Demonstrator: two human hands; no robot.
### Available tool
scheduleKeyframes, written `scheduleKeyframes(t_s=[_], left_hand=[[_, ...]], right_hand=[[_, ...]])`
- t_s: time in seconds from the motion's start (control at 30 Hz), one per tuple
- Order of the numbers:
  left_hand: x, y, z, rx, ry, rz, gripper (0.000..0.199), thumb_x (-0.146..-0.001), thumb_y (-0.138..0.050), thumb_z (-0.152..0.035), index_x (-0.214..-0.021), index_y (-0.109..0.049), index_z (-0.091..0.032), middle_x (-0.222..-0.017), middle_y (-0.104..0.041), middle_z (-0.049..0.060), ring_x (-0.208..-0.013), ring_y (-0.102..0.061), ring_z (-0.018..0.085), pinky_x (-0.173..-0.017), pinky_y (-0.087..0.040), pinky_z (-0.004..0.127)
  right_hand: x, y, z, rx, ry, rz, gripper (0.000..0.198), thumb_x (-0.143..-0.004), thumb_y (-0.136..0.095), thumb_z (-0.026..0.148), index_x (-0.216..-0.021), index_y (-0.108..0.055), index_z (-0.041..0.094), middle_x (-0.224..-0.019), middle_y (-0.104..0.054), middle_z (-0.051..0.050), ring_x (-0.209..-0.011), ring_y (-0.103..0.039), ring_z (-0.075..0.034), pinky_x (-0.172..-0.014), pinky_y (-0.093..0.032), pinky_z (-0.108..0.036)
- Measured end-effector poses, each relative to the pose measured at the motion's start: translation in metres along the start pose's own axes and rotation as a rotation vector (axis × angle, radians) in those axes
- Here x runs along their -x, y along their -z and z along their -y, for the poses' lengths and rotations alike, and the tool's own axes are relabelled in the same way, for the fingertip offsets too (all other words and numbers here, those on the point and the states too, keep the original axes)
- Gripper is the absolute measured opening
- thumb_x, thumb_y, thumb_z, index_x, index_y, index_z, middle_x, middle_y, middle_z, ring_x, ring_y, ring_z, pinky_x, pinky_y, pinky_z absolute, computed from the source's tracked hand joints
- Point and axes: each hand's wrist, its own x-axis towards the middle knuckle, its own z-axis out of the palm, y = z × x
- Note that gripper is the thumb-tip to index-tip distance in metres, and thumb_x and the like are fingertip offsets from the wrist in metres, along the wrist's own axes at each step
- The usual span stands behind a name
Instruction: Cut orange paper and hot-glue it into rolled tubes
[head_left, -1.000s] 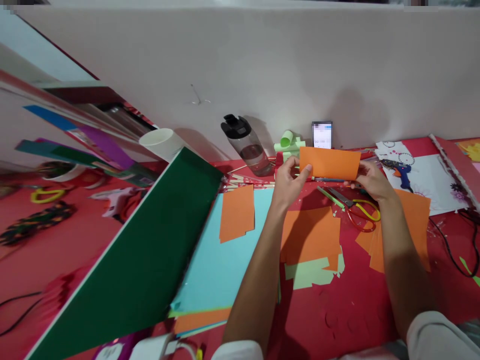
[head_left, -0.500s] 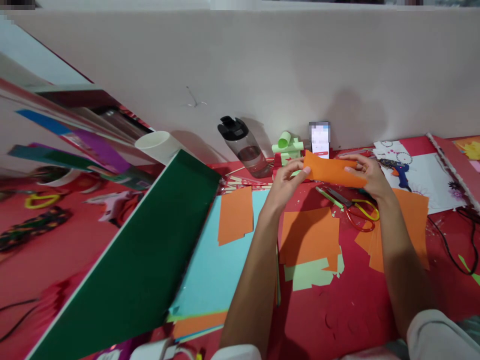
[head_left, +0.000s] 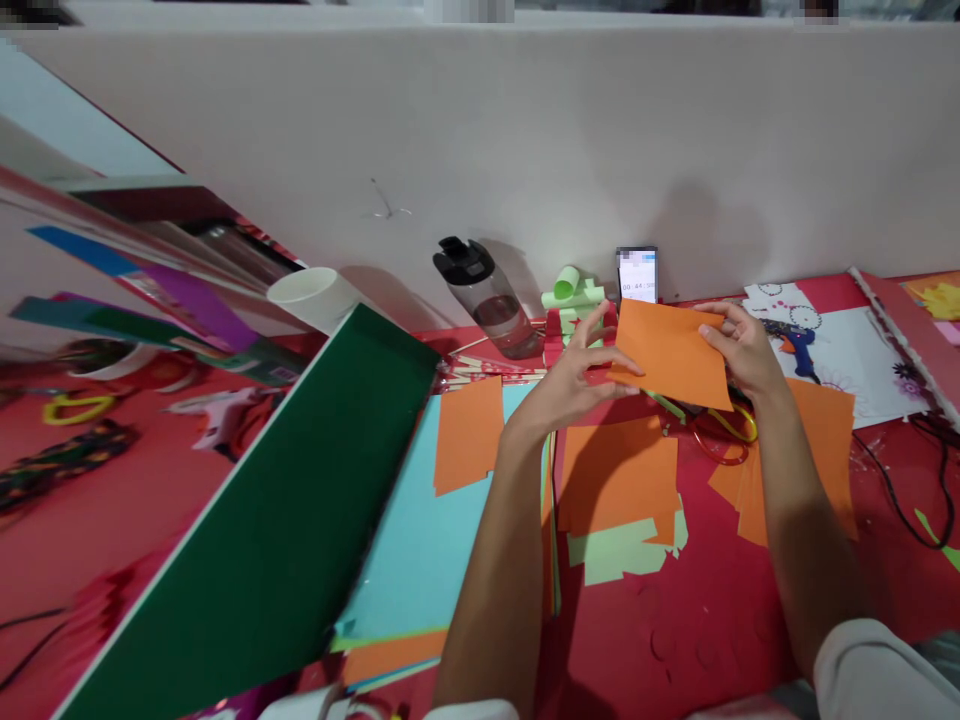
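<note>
A single sheet of orange paper (head_left: 671, 350) is held up above the table, fairly flat and tilted. My right hand (head_left: 739, 350) pinches its right edge, thumb on top and fingers behind. At the sheet's left edge, my left hand (head_left: 570, 385) has its fingers spread, with a fingertip overlapping the paper. Below the sheet lie scissors (head_left: 724, 435) with yellow and red handles, their blades mostly covered. Nearer me, orange paper pieces (head_left: 619, 475) rest over pale green paper scraps (head_left: 630, 550). More orange sheets (head_left: 821, 440) lie fanned under my right forearm.
A green board (head_left: 262, 540) leans at left beside blue paper sheets (head_left: 412, 540). Along the wall stand a water bottle (head_left: 491, 300), a rolled green paper model (head_left: 574, 295) and a phone (head_left: 637, 275). A blue glue gun (head_left: 799, 345) lies at right near a black cable (head_left: 941, 490).
The orange sheet, curved between both hands before, has been opened out flatter. My left hand's fingers have spread and loosened from its left edge, while my right hand keeps its pinch.
</note>
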Motion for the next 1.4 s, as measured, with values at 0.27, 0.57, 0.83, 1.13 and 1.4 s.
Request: scheduleKeyframes(t_s=[0.27,0.57,0.83,1.13,1.4], left_hand=[[-0.010,-0.011,-0.002,0.172,0.132,-0.216,0.036,-0.089,-0.069,-0.057,-0.092,-0.081,-0.023,-0.134,-0.068,0.012,-0.147,-0.044,0.035,-0.113,-0.046,0.049],[-0.017,-0.022,0.002,0.356,0.313,-0.347,0.039,-0.076,-0.073,-0.056,-0.069,-0.071,-0.017,-0.089,-0.068,0.005,-0.083,-0.061,0.018,-0.070,-0.049,0.026],[-0.021,-0.023,0.011,0.387,0.418,-0.401,0.040,-0.064,-0.079,-0.057,-0.064,-0.068,-0.019,-0.072,-0.066,0.003,-0.072,-0.059,0.017,-0.060,-0.046,0.025],[-0.022,-0.025,0.011,0.461,0.480,-0.435,0.029,-0.064,-0.077,-0.047,-0.068,-0.072,-0.018,-0.075,-0.068,0.003,-0.075,-0.061,0.016,-0.060,-0.046,0.022],[-0.020,-0.022,0.013,0.513,0.370,-0.445,0.054,-0.073,-0.076,-0.071,-0.078,-0.069,-0.018,-0.079,-0.071,0.005,-0.078,-0.067,0.019,-0.067,-0.053,0.027]], right_hand=[[-0.001,-0.001,0.002,0.128,0.205,0.005,0.022,-0.078,-0.081,0.040,-0.095,-0.076,0.027,-0.093,-0.077,-0.001,-0.087,-0.071,-0.022,-0.082,-0.059,-0.039],[0.008,-0.004,0.011,0.121,0.323,0.039,0.016,-0.081,-0.074,0.033,-0.095,-0.081,0.032,-0.107,-0.080,-0.002,-0.111,-0.072,-0.028,-0.098,-0.059,-0.047],[0.013,-0.002,0.016,0.170,0.412,0.191,0.035,-0.080,-0.061,0.011,-0.092,-0.084,0.035,-0.105,-0.081,0.001,-0.111,-0.073,-0.025,-0.106,-0.055,-0.049],[0.009,-0.002,0.012,0.241,0.450,0.320,0.048,-0.072,-0.058,0.006,-0.093,-0.084,0.040,-0.106,-0.081,0.005,-0.112,-0.073,-0.025,-0.111,-0.052,-0.052],[0.005,-0.001,0.006,0.142,0.365,0.108,0.017,-0.078,-0.077,0.023,-0.092,-0.085,0.030,-0.104,-0.082,-0.002,-0.107,-0.075,-0.028,-0.094,-0.061,-0.046]])
